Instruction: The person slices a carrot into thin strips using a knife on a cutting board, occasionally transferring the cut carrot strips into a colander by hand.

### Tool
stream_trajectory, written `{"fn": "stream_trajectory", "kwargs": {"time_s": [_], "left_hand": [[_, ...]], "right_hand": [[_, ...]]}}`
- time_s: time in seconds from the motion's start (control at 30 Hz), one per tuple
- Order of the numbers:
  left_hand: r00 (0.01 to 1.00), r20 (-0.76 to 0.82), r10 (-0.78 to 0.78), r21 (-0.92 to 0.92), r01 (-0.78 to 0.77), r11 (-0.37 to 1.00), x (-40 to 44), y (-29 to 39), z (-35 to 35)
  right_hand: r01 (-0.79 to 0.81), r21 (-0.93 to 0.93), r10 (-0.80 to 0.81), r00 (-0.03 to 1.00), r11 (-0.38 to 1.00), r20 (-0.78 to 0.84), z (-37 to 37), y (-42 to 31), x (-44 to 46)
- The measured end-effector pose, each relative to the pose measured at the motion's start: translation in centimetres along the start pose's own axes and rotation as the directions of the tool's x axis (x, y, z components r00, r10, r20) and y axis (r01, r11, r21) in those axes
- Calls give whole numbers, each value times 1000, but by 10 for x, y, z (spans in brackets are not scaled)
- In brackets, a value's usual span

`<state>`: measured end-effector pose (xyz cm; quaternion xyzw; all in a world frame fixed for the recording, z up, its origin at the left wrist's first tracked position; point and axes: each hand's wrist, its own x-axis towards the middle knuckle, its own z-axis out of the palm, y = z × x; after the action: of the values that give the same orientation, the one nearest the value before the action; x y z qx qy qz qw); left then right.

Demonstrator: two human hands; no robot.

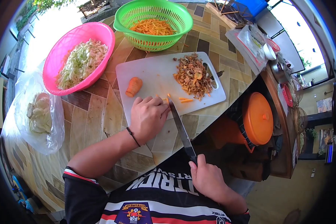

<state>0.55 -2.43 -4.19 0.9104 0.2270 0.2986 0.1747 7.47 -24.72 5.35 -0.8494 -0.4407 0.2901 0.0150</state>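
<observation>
My left hand (149, 116) is closed at the near edge of the white cutting board (149, 71), its fingers pressed down over carrot that is mostly hidden beneath them. In my right hand (209, 177) is the black handle of a long kitchen knife (183, 130); the blade's tip rests on the board beside my left fingers. A few thin carrot strips (186, 100) lie right of the blade. Further up sits a carrot piece (133, 86). A heap of chopped brown and orange bits (194, 76) covers the board's right end.
Beyond the board stands a green colander (179, 18) of shredded carrot (153, 27). To its left is a pink basket (50, 71) with chopped cabbage (82, 63). A plastic bag (56, 134) holds a cabbage piece (40, 114). An orange lidded container (257, 117) stands below the table's right edge.
</observation>
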Motion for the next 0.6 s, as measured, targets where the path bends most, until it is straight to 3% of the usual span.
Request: {"fn": "stream_trajectory", "kwargs": {"time_s": [0.37, 0.6], "left_hand": [[1000, -1, 8, 9, -8, 1000, 1, -1, -1], [1000, -26, -1, 16, 2, 1000, 2, 4, -4]], "right_hand": [[29, -22, -30, 996, 999, -87, -5, -10, 28], [42, 25, -42, 999, 999, -3, -15, 6, 13]]}}
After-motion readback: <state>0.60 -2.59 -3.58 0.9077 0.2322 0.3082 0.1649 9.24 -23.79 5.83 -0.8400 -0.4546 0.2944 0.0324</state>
